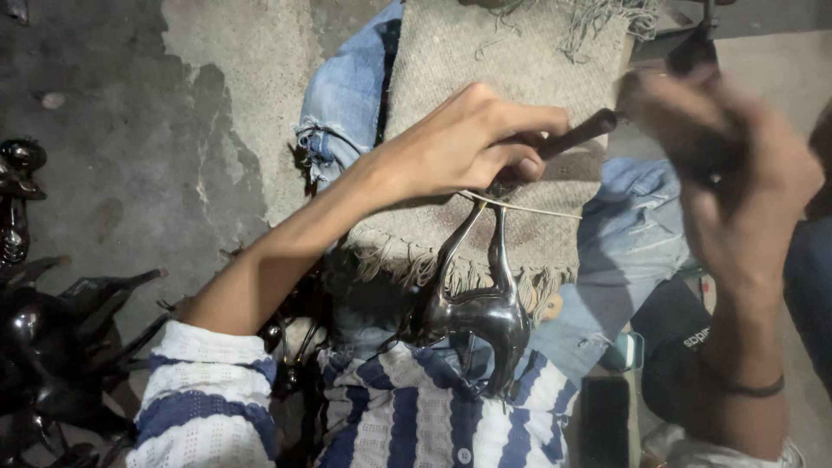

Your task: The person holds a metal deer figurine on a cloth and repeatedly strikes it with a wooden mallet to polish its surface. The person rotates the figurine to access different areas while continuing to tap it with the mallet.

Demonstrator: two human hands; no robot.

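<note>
Metal animal figurine (481, 308), dark and shiny, rests upside down against the person's striped shirt, its thin legs pointing up onto a coarse woven mat (511, 95) spread over the lap. A pale cord (529, 209) runs across near the tips of the legs. The body already gleams, so I judge much of the surface work done; the leg ends, where both hands meet, look like the part in hand, though how much remains cannot be told. The left hand (468, 143) is closed round the leg tips and the near end of a dark rod-like tool (576, 136). The right hand (737, 165) is blurred; it seems curled at the tool's far end, but I cannot tell its grip for sure. Under the mat lie torn blue jeans (347, 95). Beyond is a stained, patchy concrete floor (173, 130), dimly lit. At the left edge stand more dark figurines (52, 329), crowded together, well apart from the one being worked.
</note>
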